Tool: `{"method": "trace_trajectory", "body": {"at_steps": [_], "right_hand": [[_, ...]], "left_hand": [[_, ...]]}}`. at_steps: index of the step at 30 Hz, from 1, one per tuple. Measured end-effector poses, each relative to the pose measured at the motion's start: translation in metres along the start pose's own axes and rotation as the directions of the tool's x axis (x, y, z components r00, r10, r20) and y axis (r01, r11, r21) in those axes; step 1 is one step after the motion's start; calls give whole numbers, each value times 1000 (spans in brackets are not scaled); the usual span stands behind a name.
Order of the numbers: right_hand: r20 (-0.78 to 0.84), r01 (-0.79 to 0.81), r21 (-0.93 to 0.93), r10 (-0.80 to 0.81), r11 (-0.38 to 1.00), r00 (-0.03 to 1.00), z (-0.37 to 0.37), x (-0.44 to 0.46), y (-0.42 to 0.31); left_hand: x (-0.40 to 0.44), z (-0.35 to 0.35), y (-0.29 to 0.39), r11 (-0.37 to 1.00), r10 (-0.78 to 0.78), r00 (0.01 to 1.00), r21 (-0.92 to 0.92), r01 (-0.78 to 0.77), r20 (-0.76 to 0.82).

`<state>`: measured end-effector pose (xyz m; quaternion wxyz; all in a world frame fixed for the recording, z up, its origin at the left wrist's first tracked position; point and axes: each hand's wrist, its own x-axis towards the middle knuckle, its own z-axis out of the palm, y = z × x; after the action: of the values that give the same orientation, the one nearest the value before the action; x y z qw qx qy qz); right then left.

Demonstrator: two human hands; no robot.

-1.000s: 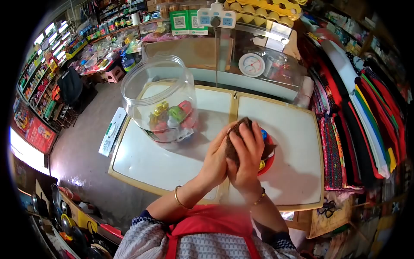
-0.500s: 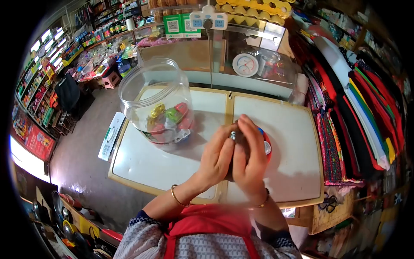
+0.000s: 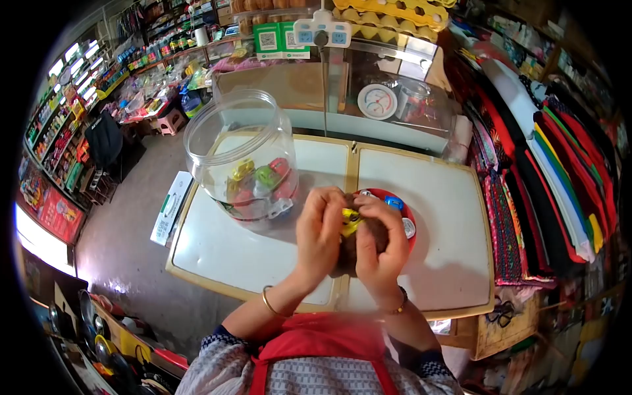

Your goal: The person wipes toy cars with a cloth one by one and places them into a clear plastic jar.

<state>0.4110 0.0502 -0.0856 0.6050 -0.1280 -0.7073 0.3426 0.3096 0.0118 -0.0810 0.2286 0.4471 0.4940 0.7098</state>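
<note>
My left hand [image 3: 316, 232] is closed on a small yellow toy [image 3: 350, 222] with dark parts, perhaps a toy car. A brown cloth [image 3: 372, 236] is bunched against the toy, and my right hand [image 3: 385, 238] grips it with curled fingers. Just beyond my hands, a round red lid or dish [image 3: 409, 212] lies on the white table [image 3: 447, 230]. On it sit a blue toy [image 3: 394, 202] and a silvery round piece [image 3: 407, 228]. To the left stands a wide clear plastic jar [image 3: 197, 158], its mouth uncovered, with several colourful wrapped toys [image 3: 263, 179] at the bottom.
A flat white box [image 3: 170, 208] rests by the table's left edge. Behind the table are a glass counter, a round dial [image 3: 377, 102] and a power strip [image 3: 321, 33]. Folded fabrics [image 3: 526, 178] are stacked on the right. Shelves of goods line the far left.
My hands have moved apart a little, so the yellow toy and brown cloth between them now show. More of the red lid or dish and the blue toy is visible.
</note>
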Motion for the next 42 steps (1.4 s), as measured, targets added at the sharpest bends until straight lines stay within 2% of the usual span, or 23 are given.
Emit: {"method": "trace_trajectory", "body": {"at_steps": [1,3,4,5,6,7,8,9,10,12,14,16,20,21,23,24,25,27,31,35,38,39,42], "right_hand": [[-2,-2,-2,2,1000,1000,1,1,-2],[-66,-125,322,154,938,986,2,5,-7],[76,-102,368,80,924,994,-3,8,-1],[187,-150,357,86,922,978,-9,5,0],[236,-113,322,36,940,971,-10,9,-3],[283,-72,288,-14,955,959,-9,15,-5],[286,-71,288,-15,955,958,-8,16,-4],[245,-83,318,2,945,969,-6,16,-2],[205,-92,347,21,933,979,-5,16,0],[144,-140,266,104,954,984,-3,8,2],[40,-244,162,240,956,970,5,3,-1],[53,-186,111,181,976,982,14,-2,0],[190,176,-191,-140,966,972,19,0,-4],[204,258,-204,-217,944,955,19,0,0],[132,96,-49,-89,994,987,29,3,0],[76,-75,109,67,991,995,34,4,-1],[133,-41,106,27,994,991,38,25,-12],[266,-161,110,127,981,956,57,54,-13],[337,-159,101,117,982,934,100,108,2],[377,-86,105,40,991,925,139,141,38],[397,-213,101,157,972,904,151,146,54],[406,-215,100,157,972,900,152,147,53],[451,-200,49,157,979,879,149,147,46]], "left_hand": [[-8,0,-1,989,109,992,94,-115,68],[-15,5,3,962,256,958,64,-266,125],[-17,0,1,998,21,980,-66,-8,196],[-14,-1,1,998,19,982,-63,-8,187],[-9,-3,2,889,-121,957,-400,223,265],[-4,-3,6,621,-213,899,-657,427,383],[-2,-7,14,425,-237,837,-722,546,493],[0,-10,9,424,-236,838,-724,544,492],[2,-12,0,762,-139,861,-502,409,490],[1,-11,-3,894,-112,881,-341,291,460],[1,0,1,918,-49,942,-356,174,332],[3,2,9,944,31,987,-328,24,159],[10,-9,29,629,-284,906,-652,424,315],[10,-12,35,632,-278,911,-656,412,305],[8,-17,44,928,-127,957,-308,208,262],[11,-16,40,951,-14,989,-303,59,149],[19,-24,38,953,-12,991,-299,52,137],[50,-53,41,845,446,894,308,-437,44],[99,-95,68,909,300,954,308,-280,-19],[146,-149,44,797,424,905,491,-351,-41],[148,-163,42,751,144,987,657,-61,-72],[148,-163,39,683,267,961,718,-135,-73],[147,-162,30,729,208,970,681,-66,-128]]}}
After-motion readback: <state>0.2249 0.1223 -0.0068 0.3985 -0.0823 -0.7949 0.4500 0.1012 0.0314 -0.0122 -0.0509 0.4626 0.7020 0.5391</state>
